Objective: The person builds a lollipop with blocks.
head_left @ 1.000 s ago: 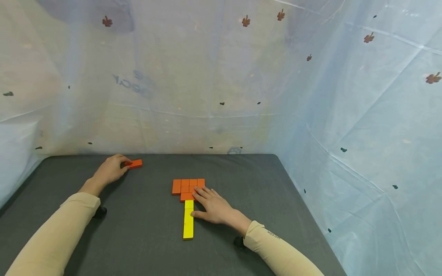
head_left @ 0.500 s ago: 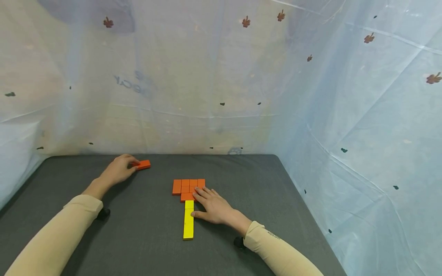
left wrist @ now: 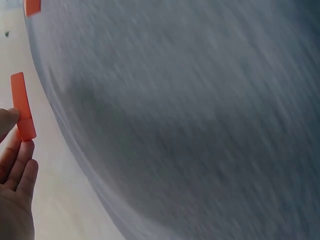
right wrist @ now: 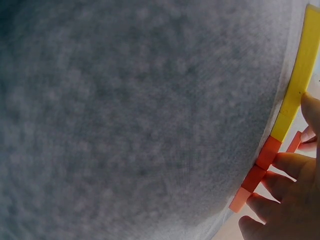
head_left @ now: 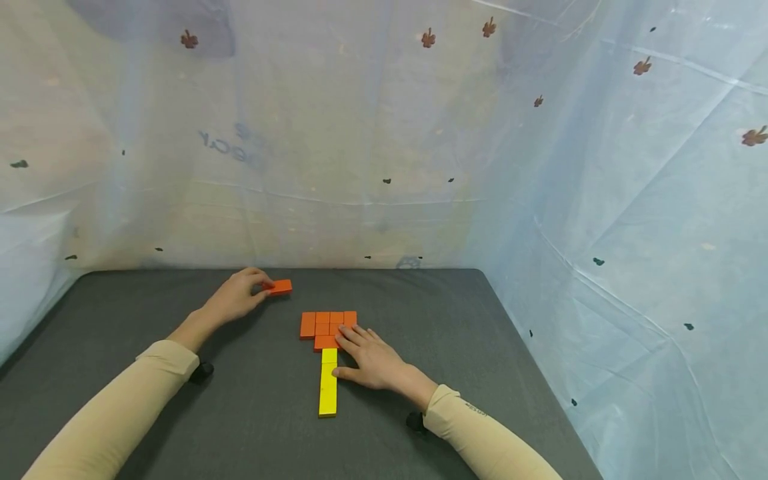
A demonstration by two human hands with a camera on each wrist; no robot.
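My left hand (head_left: 240, 293) pinches an orange block (head_left: 280, 287) between thumb and fingers, near the back of the table. In the left wrist view this block (left wrist: 21, 100) has a seam across it, so it may be two pieces end to end; it shows clear of the tabletop. My right hand (head_left: 373, 360) rests with spread, fairly straight fingers on the right side of a flat group of orange blocks (head_left: 308, 325). Its thumb touches a long yellow block (head_left: 327, 393). A short yellow block (head_left: 329, 355) joins that one to the orange group.
The dark grey cloth-covered table (head_left: 252, 413) ends at a back edge against a pale plastic sheet (head_left: 336, 133). Another sheet (head_left: 636, 267) hangs along the right side. A black wrist camera (head_left: 201, 372) sits under the left wrist.
My left hand has moved right along the back of the table with the orange block, closer to the block group. My right hand and the laid blocks have stayed in place.
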